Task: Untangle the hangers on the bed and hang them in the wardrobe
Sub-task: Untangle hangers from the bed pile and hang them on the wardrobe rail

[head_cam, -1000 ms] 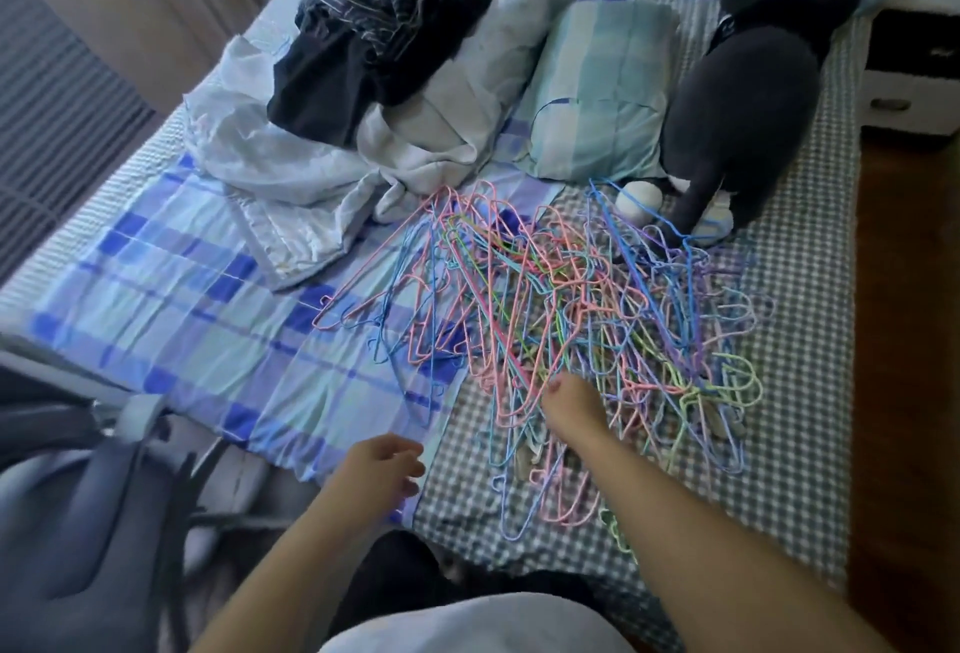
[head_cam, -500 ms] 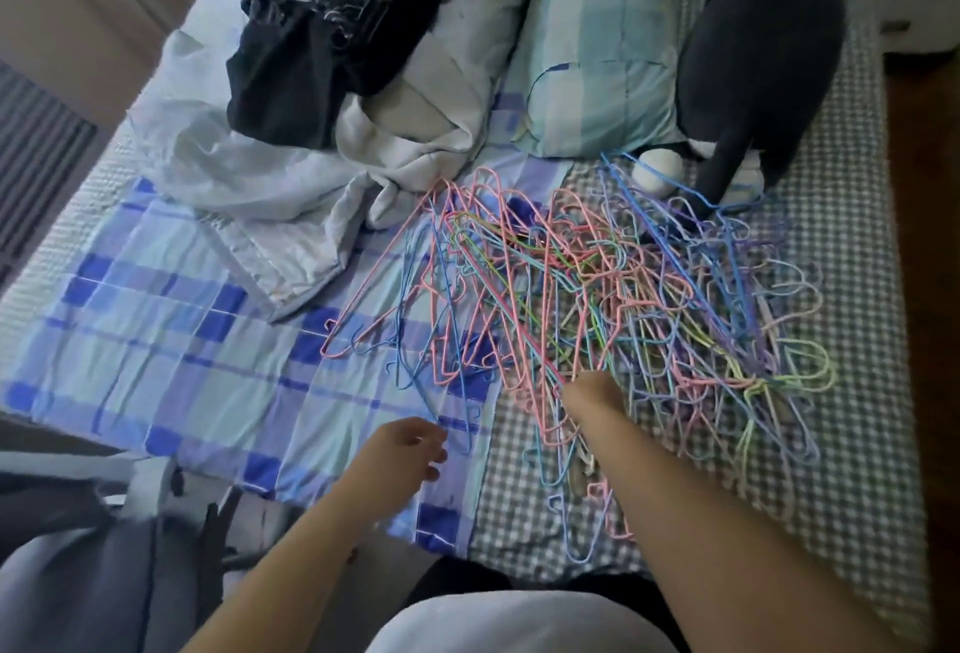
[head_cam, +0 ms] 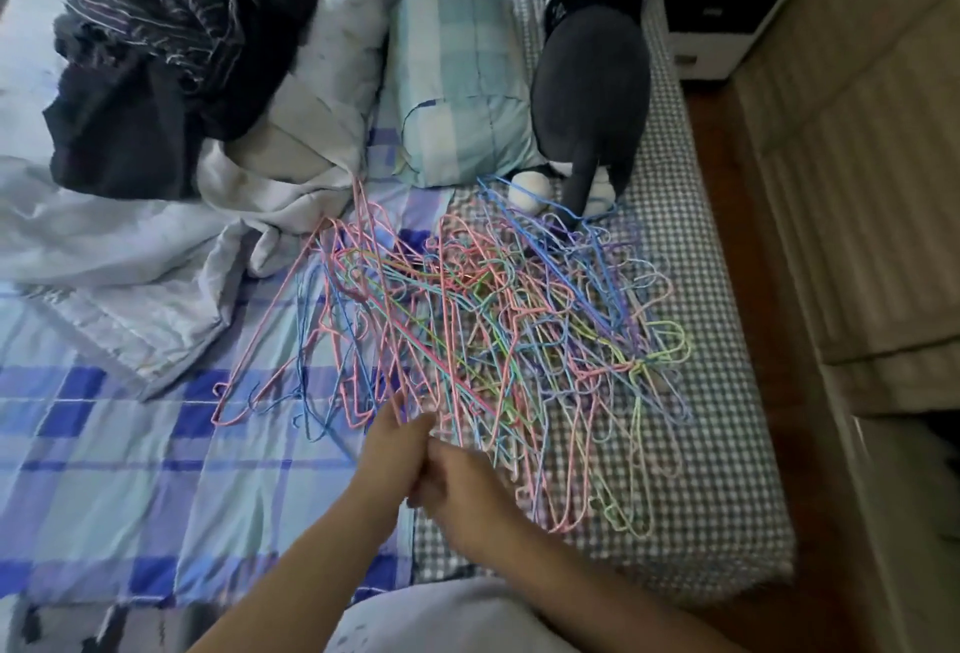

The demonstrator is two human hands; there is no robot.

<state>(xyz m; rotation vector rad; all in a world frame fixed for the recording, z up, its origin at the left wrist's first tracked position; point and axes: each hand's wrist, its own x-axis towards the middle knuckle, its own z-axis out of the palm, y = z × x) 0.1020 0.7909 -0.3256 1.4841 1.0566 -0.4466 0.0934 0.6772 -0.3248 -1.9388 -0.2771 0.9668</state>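
Checked cotton covers the bed [head_cam: 727, 470]: fine grey-and-white gingham on the right, broad blue plaid on the left. Crumpled pale sheets [head_cam: 130, 257] and a dark striped garment [head_cam: 171, 44] are heaped at the far left, with a plump plaid pillow [head_cam: 462, 80] beside them and a soft, dark plush cat [head_cam: 592, 80] just to its right. Thin wire hangers [head_cam: 493, 330], coated in pink, blue, green, yellow and lilac, lie in one knotted mass at the middle of the bed, their hooks and shoulders interlocked. Both bare forearms reach in from the near edge, and the hands meet at the near side of the tangle. The left hand [head_cam: 395, 444] has its fingers extended up into the pink wires, touching them; the right hand [head_cam: 457, 486] is curled, knuckles up, against the left, though whether it grips a hanger I cannot tell.
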